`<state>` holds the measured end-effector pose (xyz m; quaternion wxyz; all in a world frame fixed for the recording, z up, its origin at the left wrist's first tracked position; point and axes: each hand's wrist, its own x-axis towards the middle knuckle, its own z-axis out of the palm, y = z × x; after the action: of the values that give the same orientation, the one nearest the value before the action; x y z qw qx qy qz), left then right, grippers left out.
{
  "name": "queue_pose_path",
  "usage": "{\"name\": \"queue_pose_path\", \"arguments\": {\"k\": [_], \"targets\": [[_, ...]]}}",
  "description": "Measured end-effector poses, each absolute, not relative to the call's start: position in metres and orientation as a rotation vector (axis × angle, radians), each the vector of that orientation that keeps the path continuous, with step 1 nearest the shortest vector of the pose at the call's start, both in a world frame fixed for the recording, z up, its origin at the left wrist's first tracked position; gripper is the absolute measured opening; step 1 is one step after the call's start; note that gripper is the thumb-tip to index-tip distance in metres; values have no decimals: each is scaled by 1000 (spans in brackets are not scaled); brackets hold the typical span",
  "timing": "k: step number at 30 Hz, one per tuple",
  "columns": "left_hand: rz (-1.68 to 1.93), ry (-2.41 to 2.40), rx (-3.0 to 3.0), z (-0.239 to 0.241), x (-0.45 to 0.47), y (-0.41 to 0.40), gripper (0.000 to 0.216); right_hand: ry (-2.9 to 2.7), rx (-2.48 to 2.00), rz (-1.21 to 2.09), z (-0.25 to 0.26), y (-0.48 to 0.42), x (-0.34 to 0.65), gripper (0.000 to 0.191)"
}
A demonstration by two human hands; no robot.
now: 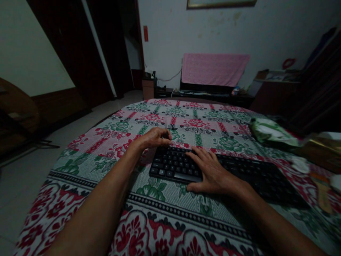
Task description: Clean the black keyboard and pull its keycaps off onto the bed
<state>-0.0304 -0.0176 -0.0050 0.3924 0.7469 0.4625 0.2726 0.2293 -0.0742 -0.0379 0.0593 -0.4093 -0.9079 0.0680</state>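
A black keyboard [170,161] lies flat on the patterned cloth [165,213], its long side running away to the right. My right hand [209,169] spans it, with the fingers reaching its far edge and the thumb at its near edge. At the keyboard's far left corner is my left hand [157,138], its thumb and fingers pinched together. Faint thin strands rise above those fingertips; what they hold is too dark and small to name. Part of the key rows is hidden under my right hand and wrist.
On the right lie a green and white packet [274,131], a brown box [323,151], a crumpled white piece [301,165] and a flat brush [322,193]. Beyond the cloth's far edge, a pink towel [213,69] drapes over a dark screen. Tiled floor [21,181] shows at left.
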Motion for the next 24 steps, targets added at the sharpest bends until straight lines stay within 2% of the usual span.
{"name": "queue_pose_path", "arguments": {"k": [11, 24], "targets": [[775, 1203, 2105, -15, -33, -24, 19, -2738, -1236, 176, -36, -76, 228, 100], [779, 1130, 1955, -19, -36, -16, 18, -2734, -1202, 184, -40, -73, 230, 101]]}}
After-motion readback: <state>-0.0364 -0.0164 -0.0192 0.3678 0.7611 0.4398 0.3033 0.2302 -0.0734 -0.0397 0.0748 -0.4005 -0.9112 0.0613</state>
